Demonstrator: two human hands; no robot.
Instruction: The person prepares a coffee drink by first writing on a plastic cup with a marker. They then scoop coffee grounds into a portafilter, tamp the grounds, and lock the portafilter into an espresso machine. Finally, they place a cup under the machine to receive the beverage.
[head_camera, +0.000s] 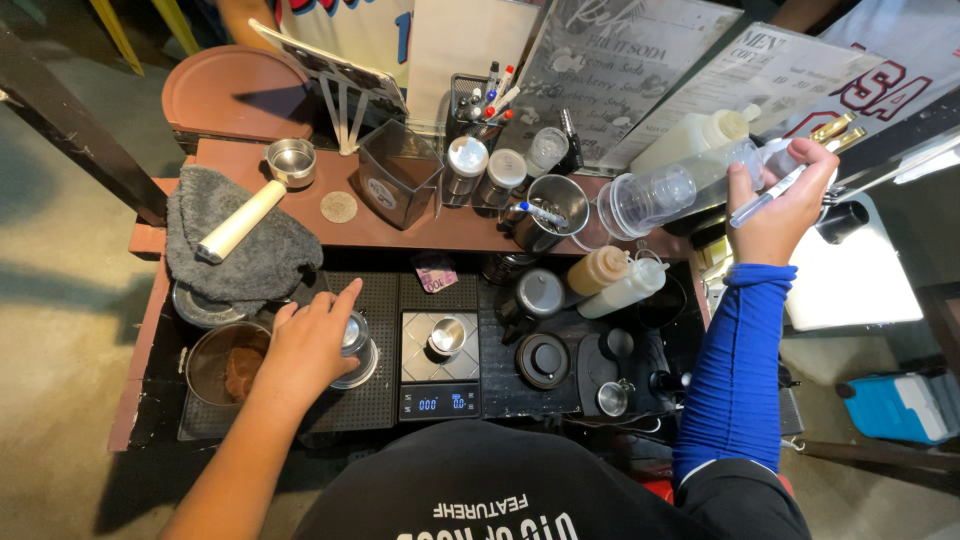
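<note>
Two hands work far apart in the head view. Left hand (305, 345) is closed around a small metal cup (353, 347) standing on the black perforated mat (385, 400), beside the scale (439, 363). Right hand (780, 200) grips a clear plastic cup (650, 195) lying tilted at the shelf, a pen (765, 197) between the fingers. I judge the plastic cup may slip or knock the squeeze bottles (615, 280), because the pen weakens this grip
</note>
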